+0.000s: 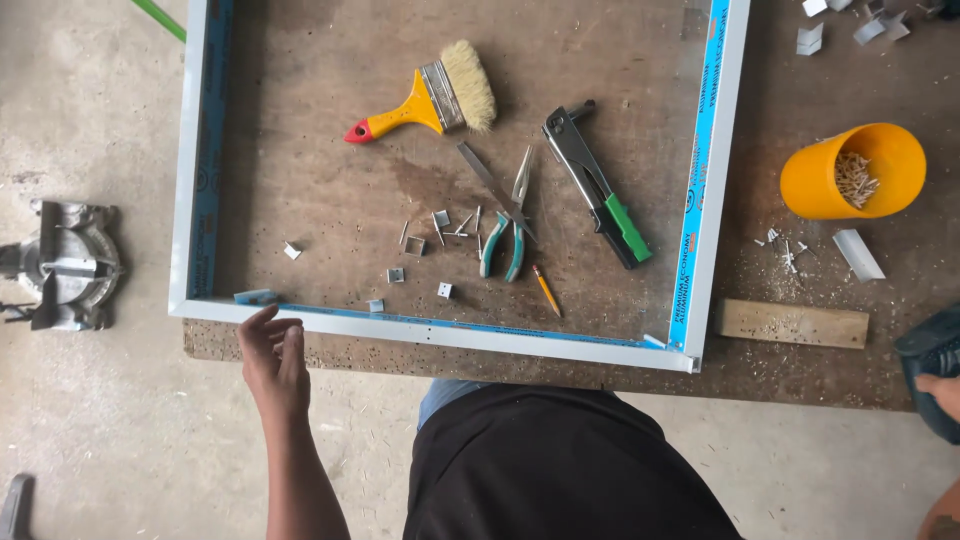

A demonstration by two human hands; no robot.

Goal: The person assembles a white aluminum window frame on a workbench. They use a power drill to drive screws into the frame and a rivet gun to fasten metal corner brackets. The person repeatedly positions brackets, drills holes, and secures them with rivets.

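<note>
Just off the near edge of the table (560,385), my left hand (273,358) hangs loosely open, fingers slightly curled, holding nothing. It is nearest the white aluminium frame (440,333) with blue film, close to its near-left corner but apart from it. Inside the frame lie small metal clips (396,275), a pencil (546,290), teal-handled pliers (505,225), a green-handled rivet gun (598,188) and a yellow paintbrush (430,100). Beyond the frame's right side an orange cup (853,170) of rivets lies tipped, with a wood strip (792,324) nearer me. My right hand (940,392) barely shows at the picture's edge against something dark; I cannot tell its grip.
</note>
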